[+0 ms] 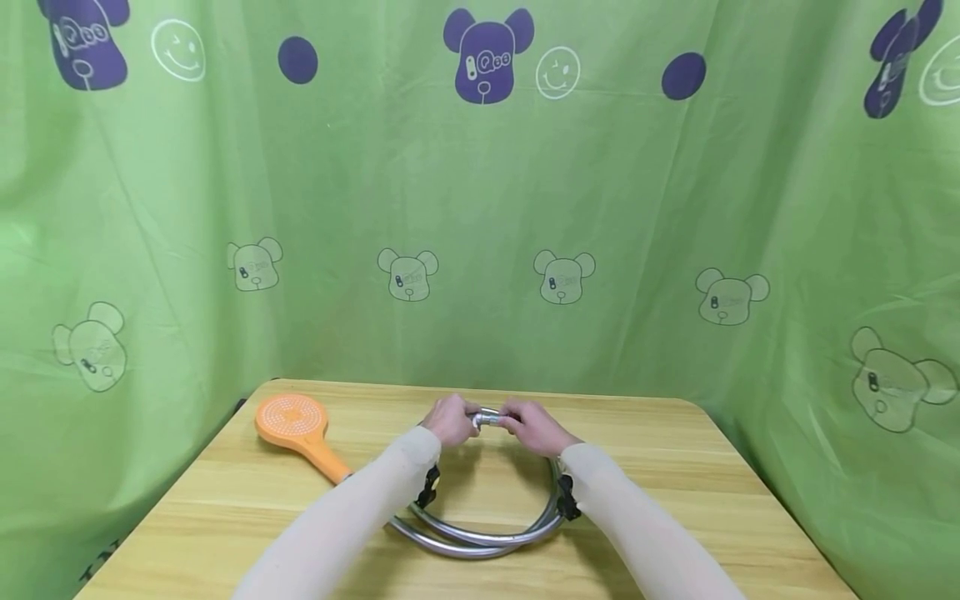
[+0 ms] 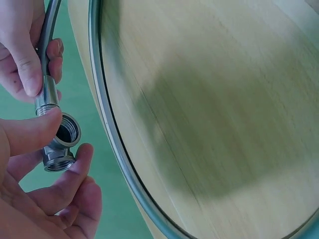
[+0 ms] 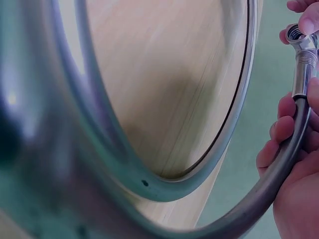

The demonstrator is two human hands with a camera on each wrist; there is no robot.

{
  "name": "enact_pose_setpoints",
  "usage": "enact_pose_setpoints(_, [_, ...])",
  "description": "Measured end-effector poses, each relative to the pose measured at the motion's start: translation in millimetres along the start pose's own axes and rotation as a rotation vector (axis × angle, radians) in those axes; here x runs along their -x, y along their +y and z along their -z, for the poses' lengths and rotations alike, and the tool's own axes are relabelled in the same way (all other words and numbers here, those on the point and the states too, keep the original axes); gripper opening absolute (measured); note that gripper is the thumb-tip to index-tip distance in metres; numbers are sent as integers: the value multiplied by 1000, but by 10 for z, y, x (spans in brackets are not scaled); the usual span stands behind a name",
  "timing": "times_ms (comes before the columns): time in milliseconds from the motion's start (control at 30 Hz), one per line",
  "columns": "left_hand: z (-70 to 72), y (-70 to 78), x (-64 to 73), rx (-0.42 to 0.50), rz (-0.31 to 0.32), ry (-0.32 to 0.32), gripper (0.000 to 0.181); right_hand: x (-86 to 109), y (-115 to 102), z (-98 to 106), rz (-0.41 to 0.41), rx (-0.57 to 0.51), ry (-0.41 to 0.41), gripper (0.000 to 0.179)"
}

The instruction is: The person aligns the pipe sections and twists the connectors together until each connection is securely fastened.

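Note:
My left hand [image 1: 450, 421] pinches a small chrome threaded fitting [image 2: 63, 146] between thumb and fingers. Two of its open ends, threaded inside, show in the left wrist view. My right hand [image 1: 538, 429] grips the end of a silver shower hose [image 1: 480, 539], thumb on its metal end sleeve [image 2: 47, 92]. Sleeve and fitting meet end to end, with some thread visible between them. The hose loops below both hands on the table. Its other end runs behind my left forearm towards an orange shower head [image 1: 292, 419], lying face up; the forearm hides where they meet.
The wooden table [image 1: 645, 508] has green printed curtains [image 1: 480, 333] around its back and sides. Black straps with dark devices [image 1: 568, 497] sit at both wrists, near the hose loops.

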State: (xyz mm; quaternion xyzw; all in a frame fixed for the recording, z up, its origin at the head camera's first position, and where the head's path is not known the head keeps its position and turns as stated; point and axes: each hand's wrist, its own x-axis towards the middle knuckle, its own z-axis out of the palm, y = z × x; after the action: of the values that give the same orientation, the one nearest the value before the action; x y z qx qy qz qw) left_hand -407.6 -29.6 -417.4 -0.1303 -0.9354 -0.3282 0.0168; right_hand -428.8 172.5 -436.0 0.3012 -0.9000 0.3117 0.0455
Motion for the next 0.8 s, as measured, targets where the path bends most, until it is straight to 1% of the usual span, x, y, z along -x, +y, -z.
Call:
enact_pose_setpoints(133, [-2, 3, 5, 13, 9, -7, 37, -9, -9, -6, -18, 12, -7, 20])
enact_pose_setpoints(267, [3, 6, 7, 14, 17, -10, 39, -17, -8, -15, -64, -30, -6, 15])
enact_pose_setpoints(400, [16, 16, 4, 8, 11, -10, 38, -22, 3, -9, -91, -57, 11, 10])
enact_pose_setpoints(467, [21, 21, 1, 4, 5, -6, 38, -24, 8, 0, -86, -54, 14, 8])
enact_pose_setpoints(567, [16, 21, 5, 1, -3, -4, 37, -22, -2, 13, -60, -48, 14, 9])
enact_pose_setpoints(800, [-23, -1, 27, -6, -9, -3, 40, -9, -2, 3, 8, -27, -14, 6])
